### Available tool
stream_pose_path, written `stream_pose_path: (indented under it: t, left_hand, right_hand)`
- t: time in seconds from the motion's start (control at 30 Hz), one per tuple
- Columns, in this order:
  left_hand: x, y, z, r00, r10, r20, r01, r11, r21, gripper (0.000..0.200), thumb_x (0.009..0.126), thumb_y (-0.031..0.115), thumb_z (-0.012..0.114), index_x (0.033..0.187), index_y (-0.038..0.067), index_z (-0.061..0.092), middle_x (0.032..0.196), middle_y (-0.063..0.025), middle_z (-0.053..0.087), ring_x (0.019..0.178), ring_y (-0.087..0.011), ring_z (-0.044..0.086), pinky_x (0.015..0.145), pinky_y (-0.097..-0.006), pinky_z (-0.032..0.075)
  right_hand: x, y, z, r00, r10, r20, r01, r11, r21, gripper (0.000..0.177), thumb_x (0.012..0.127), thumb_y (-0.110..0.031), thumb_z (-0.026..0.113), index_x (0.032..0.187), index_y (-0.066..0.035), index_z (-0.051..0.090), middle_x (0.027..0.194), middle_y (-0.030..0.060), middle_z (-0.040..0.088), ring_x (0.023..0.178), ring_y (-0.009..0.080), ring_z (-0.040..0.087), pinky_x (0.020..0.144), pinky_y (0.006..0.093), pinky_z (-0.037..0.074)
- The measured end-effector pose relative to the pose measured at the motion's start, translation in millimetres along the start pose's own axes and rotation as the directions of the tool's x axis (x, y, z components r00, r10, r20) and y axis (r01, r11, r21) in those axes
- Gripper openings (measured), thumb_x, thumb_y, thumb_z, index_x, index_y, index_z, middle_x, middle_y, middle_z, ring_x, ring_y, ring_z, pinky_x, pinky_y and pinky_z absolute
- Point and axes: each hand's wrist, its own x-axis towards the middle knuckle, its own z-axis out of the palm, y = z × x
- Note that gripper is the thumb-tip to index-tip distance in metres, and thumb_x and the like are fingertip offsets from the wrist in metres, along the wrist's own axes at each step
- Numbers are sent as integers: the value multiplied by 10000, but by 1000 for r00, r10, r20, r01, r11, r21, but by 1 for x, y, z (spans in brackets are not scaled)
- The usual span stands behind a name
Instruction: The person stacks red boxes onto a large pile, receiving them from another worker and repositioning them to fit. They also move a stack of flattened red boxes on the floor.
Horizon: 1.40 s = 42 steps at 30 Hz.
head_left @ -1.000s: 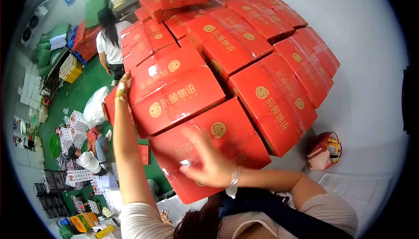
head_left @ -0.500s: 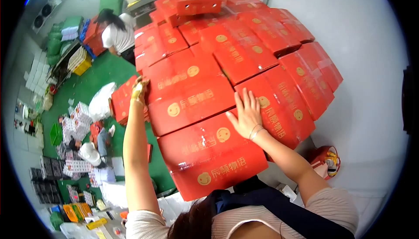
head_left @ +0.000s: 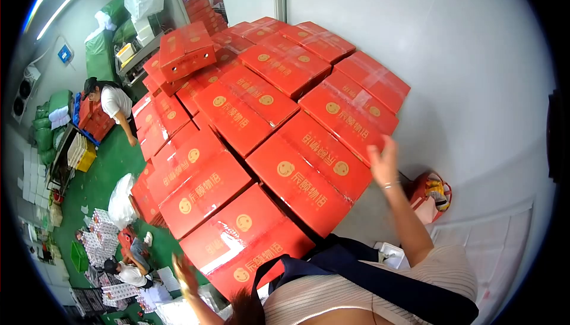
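Nearby, the person's left hand hung open and empty, just below the front box at the near edge of the stack of red boxes. The right hand was lifted with its fingers spread, gripping nothing, just beside the right edge of the side box one row up. Beyond it a red bag sat on the floor by the white wall. Farther back a single box rested on top of the stack, and a co-worker in a white shirt leaned over the green floor.
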Motion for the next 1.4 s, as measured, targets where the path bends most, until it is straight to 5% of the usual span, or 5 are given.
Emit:
stream_pose_path:
  t: [0.23,0.53,0.77,0.97,1.4]
  left_hand:
    - [-107,-38,88,940,-266,-215,120,845,-521,563,1030,431,376,1429,35,402,1378,-117,481,1213,-235,503,1007,-400,427]
    - [-111,-36,89,969,-246,-22,141,623,-769,483,1019,391,427,1358,52,476,1259,-113,592,1120,-223,590,969,-346,490]
    - [-53,86,72,760,197,-620,-139,980,142,443,948,245,634,1322,26,537,1177,-113,624,1025,-193,599,907,-342,479]
    - [102,233,223,576,809,-117,-697,560,447,479,852,252,693,1260,41,561,1306,-197,546,1208,-401,509,1030,-490,404]
    - [264,324,460,841,528,118,-376,414,829,711,869,594,537,1424,154,472,1501,-216,372,1405,-426,291,1137,-572,195]
  right_hand:
    - [-6,60,19,433,744,509,-901,339,270,798,934,-568,514,1447,24,362,1466,179,421,1337,284,423,1050,399,397]
    - [-9,62,24,425,560,711,-905,297,306,696,984,-496,488,1449,5,358,1410,152,491,1298,256,474,1041,372,413]
    - [32,32,-1,930,300,214,-368,794,484,479,961,-280,587,1325,1,451,1315,113,502,1232,236,467,1058,352,359]
    - [49,-121,67,767,-73,637,-432,676,597,346,944,-227,617,1236,-62,533,1146,79,616,1028,161,609,886,313,464]
    - [318,-264,357,378,-242,894,-580,691,432,945,760,-620,715,1437,-57,372,1357,230,480,1155,312,561,921,413,470]
